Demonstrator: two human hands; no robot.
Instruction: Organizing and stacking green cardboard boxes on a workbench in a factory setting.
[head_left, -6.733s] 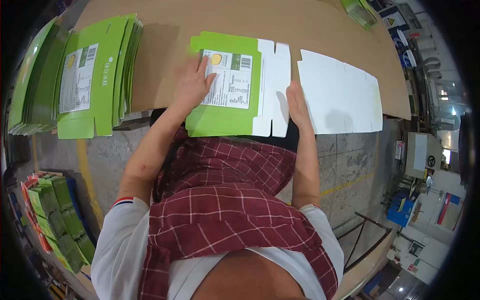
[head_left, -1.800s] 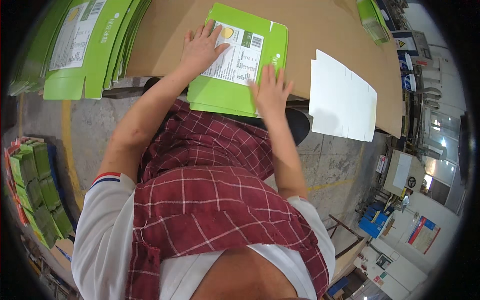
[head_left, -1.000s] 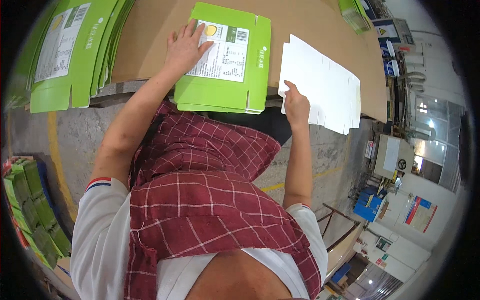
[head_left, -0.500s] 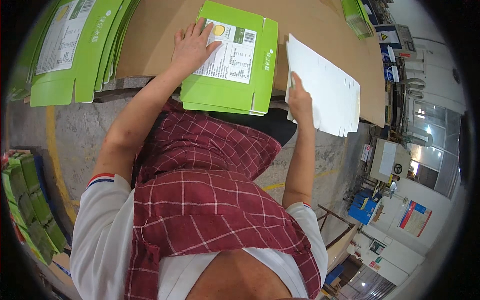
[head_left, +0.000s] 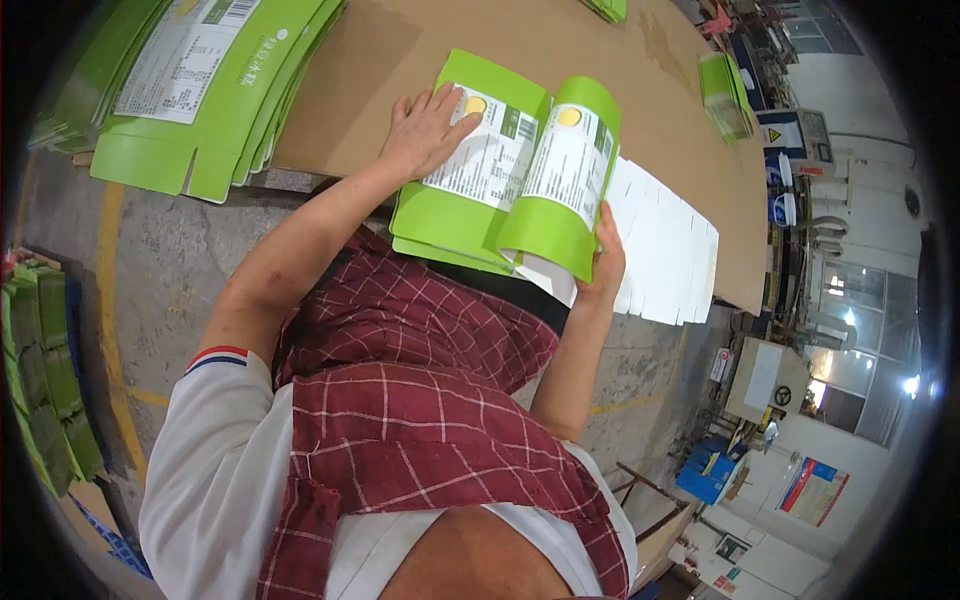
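Two green printed cards meet above the middle of the view: a flat card [head_left: 450,215] at 12 o'clock, with other layers showing beneath its near edge, and a curled card [head_left: 550,230] at 1 o'clock, overlapping its right side, with a bit of white underside visible. The left hand [head_left: 430,135], toward 11 o'clock, rests on the flat card, its grip apart, fingers a little spread. The right hand [head_left: 606,255], at 2 o'clock, has its grip clamped on the right edge of the curled card. Just beyond it, also at 2 o'clock, white cards [head_left: 665,240] hang past the near edge of the brown worktop [head_left: 380,70]. A green stack [head_left: 220,150] stands at 10 o'clock; green bundles [head_left: 45,340] sit lower, near 9.
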